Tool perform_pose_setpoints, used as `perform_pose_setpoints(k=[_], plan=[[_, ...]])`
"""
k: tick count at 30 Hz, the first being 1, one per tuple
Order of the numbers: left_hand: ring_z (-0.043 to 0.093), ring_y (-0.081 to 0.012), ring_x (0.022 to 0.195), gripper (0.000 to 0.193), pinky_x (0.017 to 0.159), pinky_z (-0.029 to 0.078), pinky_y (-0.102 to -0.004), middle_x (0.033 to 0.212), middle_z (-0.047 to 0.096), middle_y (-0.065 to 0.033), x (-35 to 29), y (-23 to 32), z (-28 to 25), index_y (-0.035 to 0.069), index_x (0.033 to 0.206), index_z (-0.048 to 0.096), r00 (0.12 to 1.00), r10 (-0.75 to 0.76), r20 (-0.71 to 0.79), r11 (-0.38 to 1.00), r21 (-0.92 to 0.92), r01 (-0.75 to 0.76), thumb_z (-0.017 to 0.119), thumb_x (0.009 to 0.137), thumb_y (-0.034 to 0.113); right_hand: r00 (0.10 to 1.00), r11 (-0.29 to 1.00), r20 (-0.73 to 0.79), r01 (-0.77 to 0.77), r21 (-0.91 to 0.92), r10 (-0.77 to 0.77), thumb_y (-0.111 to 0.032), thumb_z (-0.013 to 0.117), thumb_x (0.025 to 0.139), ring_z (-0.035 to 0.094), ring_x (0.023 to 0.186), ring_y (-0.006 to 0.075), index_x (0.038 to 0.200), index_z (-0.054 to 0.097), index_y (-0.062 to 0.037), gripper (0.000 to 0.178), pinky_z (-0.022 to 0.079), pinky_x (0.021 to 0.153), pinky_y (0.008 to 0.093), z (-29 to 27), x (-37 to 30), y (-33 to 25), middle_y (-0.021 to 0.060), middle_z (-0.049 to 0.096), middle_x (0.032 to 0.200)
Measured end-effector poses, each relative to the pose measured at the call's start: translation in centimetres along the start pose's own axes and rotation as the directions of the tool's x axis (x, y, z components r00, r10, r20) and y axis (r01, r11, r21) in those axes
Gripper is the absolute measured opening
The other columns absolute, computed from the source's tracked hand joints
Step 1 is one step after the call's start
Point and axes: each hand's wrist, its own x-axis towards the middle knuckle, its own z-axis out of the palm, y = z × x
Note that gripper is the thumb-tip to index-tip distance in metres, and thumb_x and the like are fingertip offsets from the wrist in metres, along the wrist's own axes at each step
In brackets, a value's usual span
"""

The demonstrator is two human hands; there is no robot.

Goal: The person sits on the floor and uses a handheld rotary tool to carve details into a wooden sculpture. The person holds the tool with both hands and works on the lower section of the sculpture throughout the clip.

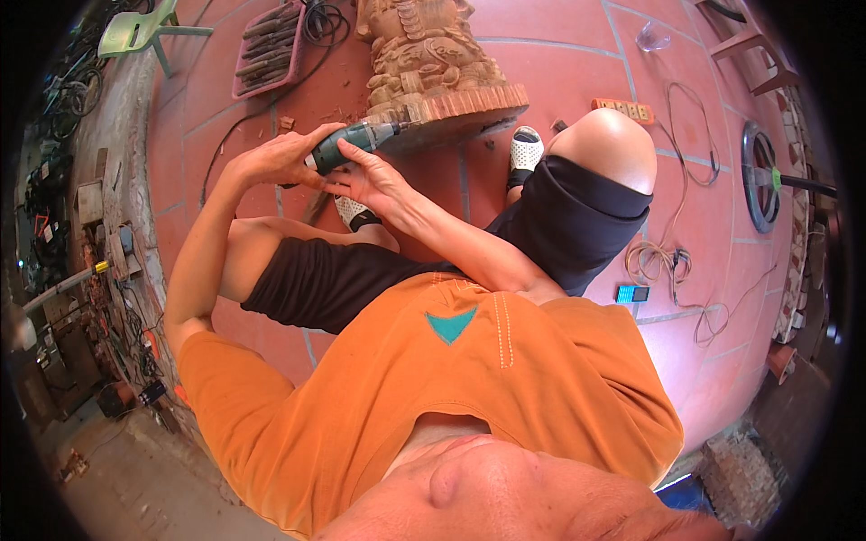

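Observation:
A carved wooden statue [430, 65] lies on the floor in front of me, with its flat, bark-edged base toward me. Close to the near left corner of that base is a green die grinder [359, 137] with a dark nose; whether its tip touches the wood I cannot tell. My left hand [287, 160] is closed around the grinder's rear end. From the other side my right hand [377, 183] grips its body, thumb on top and fingers underneath. Part of the tool's rear is hidden by my fingers.
A pink basket of carving tools [271, 50] sits at the far left beside a coiled black cable [325, 24]. Right of my knee lie an orange power strip [622, 111], loose cords and a blue phone [632, 294]. A green plastic chair [135, 29] stands far left.

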Motion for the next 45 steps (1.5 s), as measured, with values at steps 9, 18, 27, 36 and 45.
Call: perform_pose_setpoints(k=[9,18,27,36,45], plan=[[0.066,-0.0367,0.082,0.098,0.071,0.048,-0.047,0.092,0.066,-0.0197,0.5,0.3,-0.1,0.02,0.149,0.026,1.0,0.01,-0.014,0.999,0.036,-0.009,0.083,0.072,0.036,1.0,1.0,-0.002,0.007,0.014,-0.007,-0.025,0.073,0.088,0.062,0.11,0.0292,0.126,0.049,-0.008,0.048,0.057,0.086,0.0454,-0.1,0.2,-0.2,0.013,0.06,0.117],[0.065,-0.0389,0.075,0.102,0.066,0.048,-0.047,0.078,0.064,-0.0215,0.8,0.2,0.0,0.016,0.147,0.028,0.997,0.058,-0.052,0.998,0.019,-0.057,0.082,0.068,0.05,1.0,1.0,-0.02,0.021,0.013,-0.021,-0.024,0.073,0.088,0.065,0.103,0.0269,0.123,0.051,-0.0084,0.044,0.058,0.084,0.0453,0.1,0.1,-0.4,0.0115,0.063,0.112],[0.065,-0.0381,0.071,0.1,0.064,0.048,-0.0465,0.073,0.063,-0.0201,0.9,0.1,-0.1,0.017,0.148,0.027,0.999,0.021,-0.038,0.999,0.035,-0.02,0.082,0.07,0.048,1.0,0.999,-0.015,0.009,0.036,-0.009,-0.022,0.075,0.086,0.062,0.11,0.0282,0.125,0.05,-0.011,0.048,0.056,0.09,0.0488,-0.3,0.5,-0.3,0.0082,0.058,0.119],[0.066,-0.0394,0.086,0.097,0.071,0.05,-0.0485,0.095,0.067,-0.0221,0.9,0.7,-0.8,0.022,0.149,0.027,0.998,-0.057,0.0,0.998,0.031,0.057,0.084,0.071,0.037,1.0,0.999,0.01,0.01,0.038,-0.01,-0.022,0.076,0.086,0.062,0.109,0.0296,0.126,0.048,-0.0113,0.05,0.056,0.09,0.0489,-1.2,1.7,-0.3,0.0086,0.056,0.119],[0.066,-0.0407,0.087,0.096,0.071,0.05,-0.0483,0.097,0.066,-0.0241,1.2,-0.3,-0.5,0.019,0.148,0.028,0.997,0.015,-0.07,0.997,0.083,-0.01,0.084,0.072,0.039,0.999,0.999,0.025,0.028,0.04,-0.029,-0.022,0.074,0.087,0.062,0.109,0.0306,0.127,0.048,-0.0104,0.049,0.056,0.089,0.049,-0.7,2.0,-0.8,0.0108,0.059,0.118]])
